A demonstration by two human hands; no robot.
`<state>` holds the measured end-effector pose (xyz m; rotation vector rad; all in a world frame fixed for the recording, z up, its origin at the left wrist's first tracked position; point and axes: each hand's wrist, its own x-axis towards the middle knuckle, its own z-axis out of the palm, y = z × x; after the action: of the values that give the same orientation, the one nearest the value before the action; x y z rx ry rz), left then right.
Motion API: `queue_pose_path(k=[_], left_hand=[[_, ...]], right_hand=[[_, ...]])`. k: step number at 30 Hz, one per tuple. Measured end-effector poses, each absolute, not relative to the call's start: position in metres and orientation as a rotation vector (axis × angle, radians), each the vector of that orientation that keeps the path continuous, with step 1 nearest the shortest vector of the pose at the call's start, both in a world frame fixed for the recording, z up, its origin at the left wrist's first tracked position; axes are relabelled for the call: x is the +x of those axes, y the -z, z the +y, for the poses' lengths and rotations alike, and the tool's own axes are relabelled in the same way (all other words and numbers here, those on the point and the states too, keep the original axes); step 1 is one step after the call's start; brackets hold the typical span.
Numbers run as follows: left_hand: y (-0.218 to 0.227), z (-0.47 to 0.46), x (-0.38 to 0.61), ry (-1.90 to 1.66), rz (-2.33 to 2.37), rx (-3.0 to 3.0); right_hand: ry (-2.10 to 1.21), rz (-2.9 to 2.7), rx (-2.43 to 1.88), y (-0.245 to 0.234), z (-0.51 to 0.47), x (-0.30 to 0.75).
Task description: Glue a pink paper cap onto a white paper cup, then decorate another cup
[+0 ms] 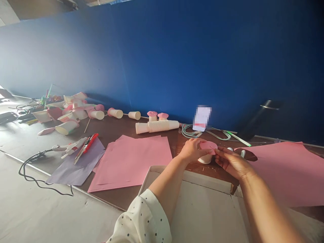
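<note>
A round pink paper piece [209, 146] sits over the top of a small white paper cup [205, 159] at the table's front edge. My left hand [191, 149] has its fingers closed on the left side of the pink paper. On the other side, my right hand [231, 161] pinches at the paper's right edge, with thumb and fingertips together. Whether the paper is fixed to the cup cannot be seen. Just behind the hands stand two cups with pink tops [152, 115] and a lying stack of paper cups [158, 126].
Pink sheets [134, 158] lie left, another pink sheet [286, 172] right. A glue gun [69, 147] and red cutter [87, 146] rest on grey paper [83, 168]. A phone [201, 118] leans near coiled cable [186, 131]. An open white box [207, 209] is below my arms.
</note>
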<state>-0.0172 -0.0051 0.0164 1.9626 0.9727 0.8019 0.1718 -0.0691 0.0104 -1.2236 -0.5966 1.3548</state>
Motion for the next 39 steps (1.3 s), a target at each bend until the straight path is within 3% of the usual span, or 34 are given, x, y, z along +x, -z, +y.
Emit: queue_pose_path(k=[39], left_hand=[[-0.015, -0.006, -0.017, -0.795, 0.948, 1.878]], right_hand=[[-1.335, -0.631, -1.353, -0.014, -0.070, 0.178]])
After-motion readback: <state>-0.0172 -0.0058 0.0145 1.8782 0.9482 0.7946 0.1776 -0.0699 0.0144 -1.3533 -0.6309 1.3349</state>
